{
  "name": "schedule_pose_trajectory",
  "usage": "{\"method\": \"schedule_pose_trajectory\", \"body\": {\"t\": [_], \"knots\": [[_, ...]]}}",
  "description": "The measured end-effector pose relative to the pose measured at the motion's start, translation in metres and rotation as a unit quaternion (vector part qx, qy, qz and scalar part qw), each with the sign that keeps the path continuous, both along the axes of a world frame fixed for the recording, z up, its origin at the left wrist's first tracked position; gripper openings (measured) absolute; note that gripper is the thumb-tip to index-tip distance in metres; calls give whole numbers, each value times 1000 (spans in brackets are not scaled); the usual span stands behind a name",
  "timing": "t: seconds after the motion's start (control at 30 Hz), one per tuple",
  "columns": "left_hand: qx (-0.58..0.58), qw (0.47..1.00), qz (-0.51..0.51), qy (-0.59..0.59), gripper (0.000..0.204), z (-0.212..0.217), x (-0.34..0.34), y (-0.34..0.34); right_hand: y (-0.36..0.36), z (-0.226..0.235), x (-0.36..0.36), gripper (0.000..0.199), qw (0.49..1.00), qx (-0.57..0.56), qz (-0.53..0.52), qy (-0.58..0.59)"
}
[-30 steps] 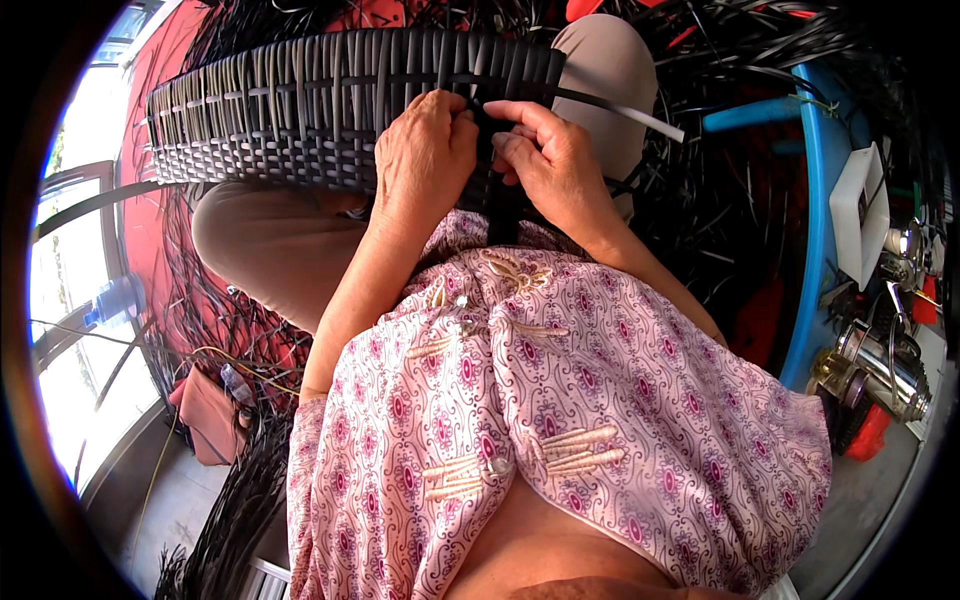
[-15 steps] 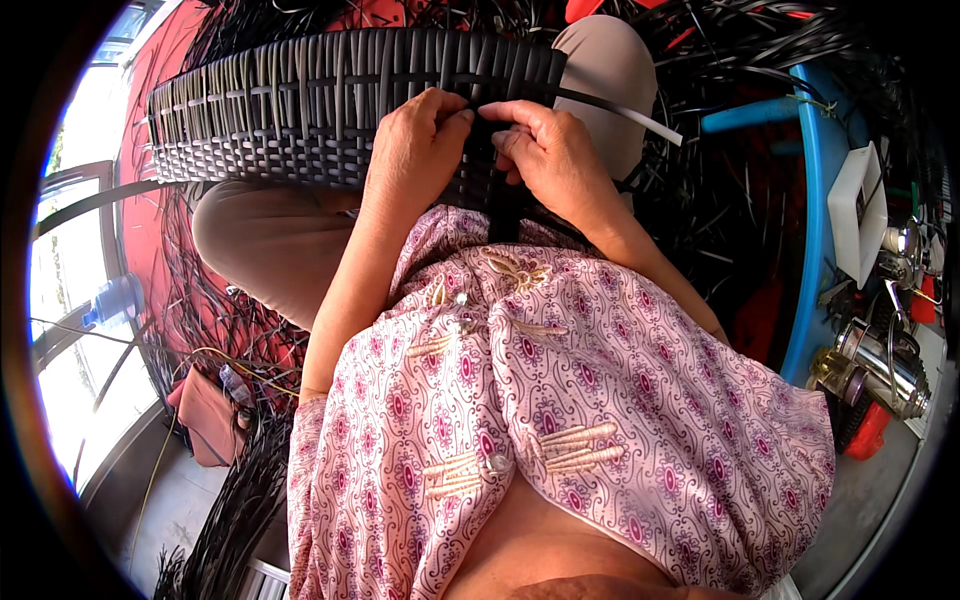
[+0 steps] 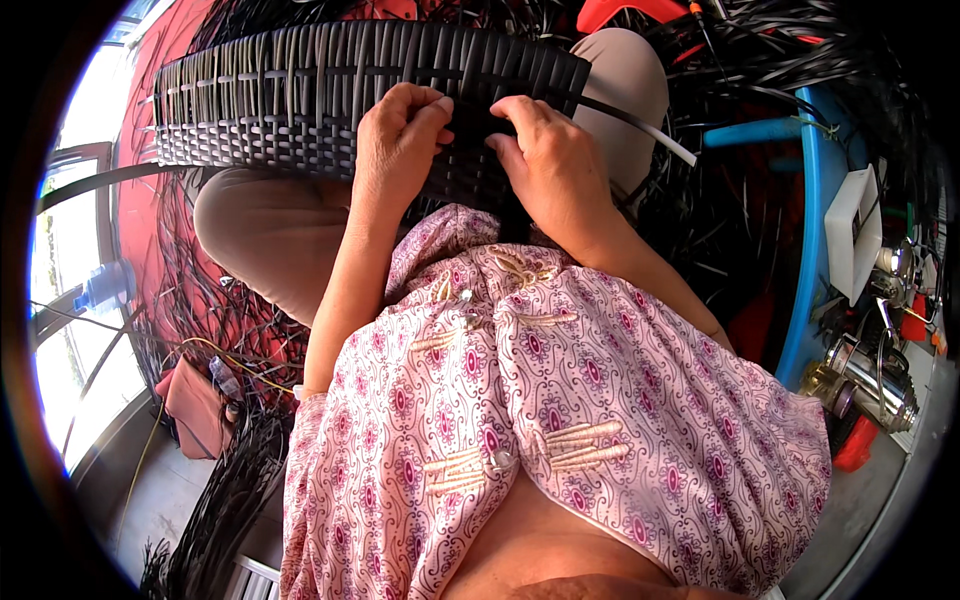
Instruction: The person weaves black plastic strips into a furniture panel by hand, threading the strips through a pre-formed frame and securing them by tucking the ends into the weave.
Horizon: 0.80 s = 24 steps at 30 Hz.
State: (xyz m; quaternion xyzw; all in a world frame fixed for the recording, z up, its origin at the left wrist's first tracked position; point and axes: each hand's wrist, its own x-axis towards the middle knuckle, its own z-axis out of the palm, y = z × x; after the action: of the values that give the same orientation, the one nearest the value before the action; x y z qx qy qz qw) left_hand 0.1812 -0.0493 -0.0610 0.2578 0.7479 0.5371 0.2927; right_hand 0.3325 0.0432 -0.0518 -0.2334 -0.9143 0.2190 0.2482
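A black woven wicker panel [image 3: 270, 95] lies across my lap, with upright strands along its far part and tight weave nearer me. My left hand [image 3: 403, 135] is at the panel's middle, thumb and forefinger pinched together; whatever lies between them is lost against the black weave. Just right of it, my right hand [image 3: 555, 160] hovers close over the weave, thumb and forefinger apart with a gap between them. Its other fingers are partly hidden. From beyond my right hand a flat black strip [image 3: 640, 130] sticks out past the panel's right end, over my right knee.
Loose black strips [image 3: 790, 45] pile up at the far right, and a bundle [image 3: 215, 500] lies at lower left. A blue plastic frame [image 3: 806, 250] stands on the right, beside a white tray [image 3: 853, 235] and a metal flask [image 3: 875, 375]. A pinkish bag [image 3: 198, 410] sits left.
My hands have moved apart, the left one slightly leftward. My right thumb and forefinger have spread. The panel and its protruding strip have shifted a little to the right.
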Motion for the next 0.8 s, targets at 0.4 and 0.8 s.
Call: {"method": "schedule_pose_trajectory", "body": {"t": [0.4,0.8], "knots": [[202,978,38,37,10,73,2,-31,24,32,-36,34,900,-354,197,161],[-74,928,-35,363,21,-5,-11,-7,17,3,-34,12,958,-276,29,71]]}}
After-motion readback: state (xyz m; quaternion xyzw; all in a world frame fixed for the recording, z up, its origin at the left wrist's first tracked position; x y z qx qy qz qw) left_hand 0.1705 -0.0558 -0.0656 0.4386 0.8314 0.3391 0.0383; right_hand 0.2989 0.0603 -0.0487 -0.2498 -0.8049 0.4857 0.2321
